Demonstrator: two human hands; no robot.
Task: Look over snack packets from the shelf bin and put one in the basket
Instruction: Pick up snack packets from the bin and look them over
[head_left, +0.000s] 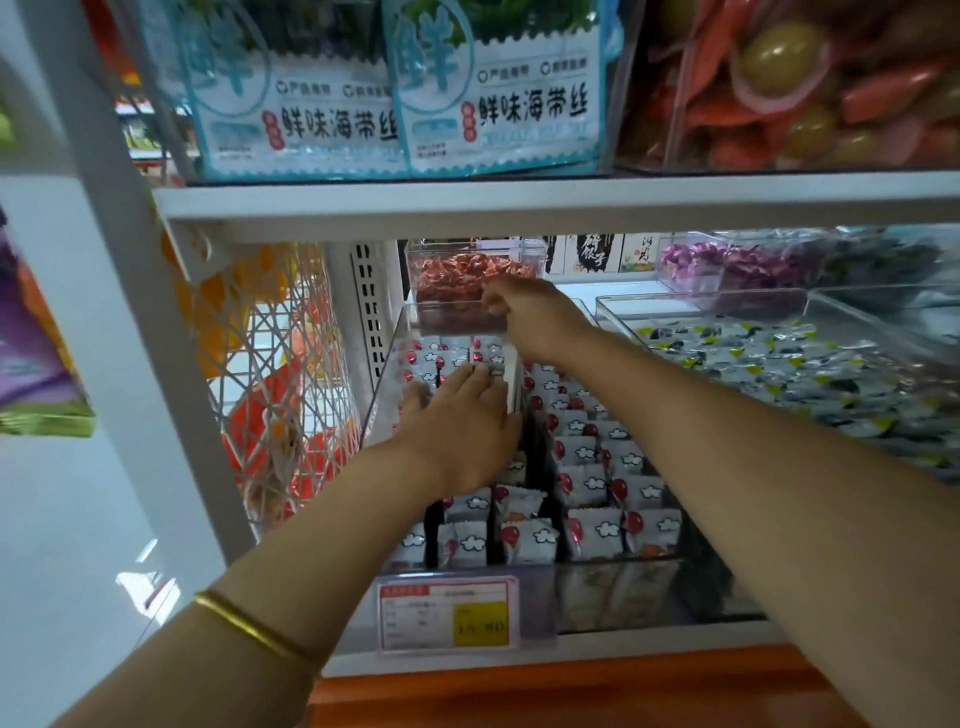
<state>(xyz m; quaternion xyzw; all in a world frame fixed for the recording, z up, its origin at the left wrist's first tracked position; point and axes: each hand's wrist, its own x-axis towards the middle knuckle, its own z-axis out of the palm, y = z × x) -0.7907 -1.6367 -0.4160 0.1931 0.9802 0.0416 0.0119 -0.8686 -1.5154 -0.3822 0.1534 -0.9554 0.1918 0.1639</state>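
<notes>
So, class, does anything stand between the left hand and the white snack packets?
Nothing visible: the left hand lies flat on the white snack packets; the right hand grips the clear box behind.

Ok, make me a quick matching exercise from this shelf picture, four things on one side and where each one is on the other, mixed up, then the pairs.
Things:
1. left hand
2. right hand
3. price tag
4. blue seaweed packets

Places:
A. on the upper shelf
B. gripping the clear box at the back
C. flat on the white packets
D. at the lower shelf's front edge

Pairs: 1-C, 2-B, 3-D, 4-A.
</notes>
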